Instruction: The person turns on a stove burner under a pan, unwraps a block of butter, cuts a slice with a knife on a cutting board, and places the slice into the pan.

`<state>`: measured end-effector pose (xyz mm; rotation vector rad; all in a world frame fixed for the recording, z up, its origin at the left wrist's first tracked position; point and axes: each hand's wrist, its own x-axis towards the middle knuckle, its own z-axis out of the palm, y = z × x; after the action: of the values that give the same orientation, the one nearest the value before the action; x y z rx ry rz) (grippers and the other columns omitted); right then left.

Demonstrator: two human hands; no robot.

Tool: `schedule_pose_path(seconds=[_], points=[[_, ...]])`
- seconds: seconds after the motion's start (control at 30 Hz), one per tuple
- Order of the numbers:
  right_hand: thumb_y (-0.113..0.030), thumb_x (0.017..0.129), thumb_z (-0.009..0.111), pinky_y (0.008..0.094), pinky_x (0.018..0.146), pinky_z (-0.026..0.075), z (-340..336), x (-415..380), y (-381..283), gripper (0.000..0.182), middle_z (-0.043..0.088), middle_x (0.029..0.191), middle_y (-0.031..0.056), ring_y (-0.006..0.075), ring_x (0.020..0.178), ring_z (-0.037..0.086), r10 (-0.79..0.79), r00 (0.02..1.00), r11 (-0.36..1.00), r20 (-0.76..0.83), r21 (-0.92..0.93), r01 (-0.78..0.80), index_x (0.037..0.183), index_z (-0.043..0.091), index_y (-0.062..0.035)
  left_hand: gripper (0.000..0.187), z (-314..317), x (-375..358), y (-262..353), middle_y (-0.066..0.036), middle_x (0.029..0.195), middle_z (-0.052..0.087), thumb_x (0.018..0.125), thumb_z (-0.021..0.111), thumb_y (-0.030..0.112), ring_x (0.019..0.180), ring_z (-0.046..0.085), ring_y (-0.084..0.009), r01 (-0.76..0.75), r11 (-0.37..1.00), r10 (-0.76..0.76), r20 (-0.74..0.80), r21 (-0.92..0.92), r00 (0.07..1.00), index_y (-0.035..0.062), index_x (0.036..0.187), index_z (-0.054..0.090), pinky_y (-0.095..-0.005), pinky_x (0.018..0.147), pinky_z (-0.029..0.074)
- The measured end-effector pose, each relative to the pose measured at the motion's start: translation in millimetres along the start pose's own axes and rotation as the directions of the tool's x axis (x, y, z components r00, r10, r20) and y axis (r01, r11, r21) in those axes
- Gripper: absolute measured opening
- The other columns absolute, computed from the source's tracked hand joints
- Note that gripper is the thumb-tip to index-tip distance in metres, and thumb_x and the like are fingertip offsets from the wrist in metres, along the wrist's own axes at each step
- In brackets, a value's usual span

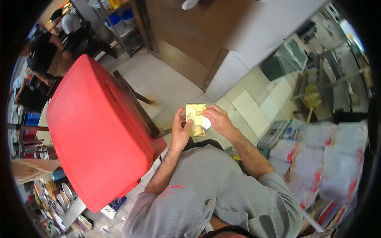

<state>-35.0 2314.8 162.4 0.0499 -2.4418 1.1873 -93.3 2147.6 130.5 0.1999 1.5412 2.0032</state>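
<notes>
A flat packet in gold foil [195,129] is held up in front of my grey shirt. My left hand [181,133] grips it from the left side, thumb across its front. At its upper right, the fingertips of my right hand [219,121] pinch the foil wrapper. A silvery-white patch shows below those fingers, where the foil looks folded back or opened. What is inside the packet cannot be made out.
A big red plastic bin or lid [99,131] stands close on my left. Stacked clear-wrapped packs [313,162] lie to the right. Ahead are a brown door [190,35] and a lined green bin [283,61]. Several people [43,51] stand at far left.
</notes>
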Motion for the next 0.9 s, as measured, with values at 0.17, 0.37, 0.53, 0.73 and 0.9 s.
schedule_pose_path(seconds=[0.17, 0.37, 0.53, 0.73, 0.9], points=[[-0.008, 0.083, 0.062, 0.0319, 0.073, 0.047, 10, 81, 56, 0.014, 0.053, 0.094, 0.0116, 0.0246, 0.084, 0.056, 0.018, 0.978, 0.993, 0.208, 0.109, -0.042, 0.095, 0.059, -0.0010, 0.064, 4, 51, 26, -0.014, 0.115, 0.049, 0.089, 0.048, -0.001, 0.096, 0.054, -0.0160, -0.025, 0.995, 0.038, -0.140, 0.095, 0.989, 0.0115, 0.143, 0.017, -0.0281, 0.082, 0.046], [-0.022, 0.087, 0.062, 0.0319, 0.091, 0.040, 16, 166, 96, 0.052, 0.045, 0.119, 0.0104, 0.0191, 0.109, 0.046, 0.264, 0.814, 0.639, 0.517, 0.539, -0.549, 0.131, 0.038, -0.0082, 0.061, 16, 117, 46, -0.013, 0.125, 0.040, 0.090, 0.047, -0.002, 0.098, 0.054, -0.0150, -0.089, 0.992, 0.108, -0.239, 0.089, 0.965, 0.0129, 0.143, 0.021, -0.0293, 0.084, 0.047], [-0.023, 0.089, 0.059, 0.0305, 0.093, 0.040, 30, 229, 116, 0.058, 0.047, 0.121, 0.0107, 0.0163, 0.108, 0.048, 0.112, 0.632, 0.528, 0.767, 0.493, -0.692, 0.137, 0.031, -0.0077, 0.056, 1, 152, 53, -0.011, 0.124, 0.039, 0.089, 0.053, 0.002, 0.096, 0.055, -0.0166, -0.068, 0.946, 0.169, -0.304, 0.317, 0.937, 0.0126, 0.139, 0.029, -0.0295, 0.082, 0.048], [-0.023, 0.089, 0.059, 0.0292, 0.092, 0.040, 56, 299, 93, 0.053, 0.051, 0.119, 0.0096, 0.0163, 0.110, 0.047, -0.105, 0.484, 0.704, 0.869, 0.408, -0.581, 0.134, 0.038, -0.0063, 0.044, -25, 161, 111, -0.012, 0.125, 0.035, 0.079, 0.069, 0.012, 0.098, 0.052, -0.0190, -0.002, 0.821, 0.322, -0.461, 0.570, 0.827, 0.0066, 0.116, 0.045, -0.0302, 0.076, 0.050], [-0.022, 0.089, 0.058, 0.0289, 0.095, 0.038, 109, 340, 55, 0.053, 0.050, 0.123, 0.0090, 0.0153, 0.112, 0.046, -0.251, 0.340, 0.735, 0.907, 0.406, -0.543, 0.135, 0.038, -0.0052, 0.033, -59, 143, 143, -0.013, 0.127, 0.036, 0.080, 0.068, 0.015, 0.101, 0.050, -0.0222, 0.061, 0.818, 0.365, -0.598, 0.572, 0.714, 0.0049, 0.106, 0.050, -0.0326, 0.077, 0.048]])
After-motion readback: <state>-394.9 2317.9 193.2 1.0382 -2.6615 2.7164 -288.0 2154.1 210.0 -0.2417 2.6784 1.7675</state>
